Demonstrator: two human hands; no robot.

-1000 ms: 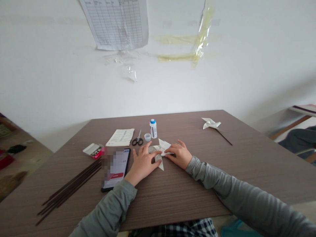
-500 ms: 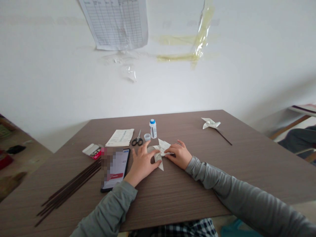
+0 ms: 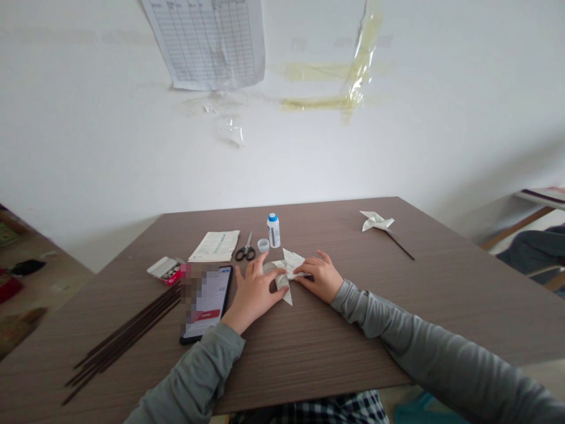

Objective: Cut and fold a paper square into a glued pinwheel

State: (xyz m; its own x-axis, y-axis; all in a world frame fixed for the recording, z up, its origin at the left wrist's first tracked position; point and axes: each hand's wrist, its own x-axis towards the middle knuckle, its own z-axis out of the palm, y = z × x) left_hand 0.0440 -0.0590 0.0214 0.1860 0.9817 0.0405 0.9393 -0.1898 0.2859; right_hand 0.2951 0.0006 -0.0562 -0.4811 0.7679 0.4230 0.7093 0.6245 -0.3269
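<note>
A paper pinwheel (image 3: 283, 284) of printed paper lies on the brown table (image 3: 335, 353) between my hands. My left hand (image 3: 256, 291) grips its left side with thumb and forefinger, the other fingers raised and spread. From the right, my right hand (image 3: 324, 278) pinches the pinwheel near its middle. Parts of the paper are hidden under my fingers. Just beyond stand a white glue bottle (image 3: 273, 231) with a blue cap and a small clear cup (image 3: 263, 245). Black-handled scissors (image 3: 246, 252) lie beside the cup.
Left are a stack of printed paper (image 3: 215, 246), an open red-and-white box (image 3: 166, 270), a phone (image 3: 207, 306) and several dark sticks (image 3: 126, 333). A finished-looking pinwheel on a stick (image 3: 377, 221) lies far right. A wall (image 3: 282, 171) rises behind the table.
</note>
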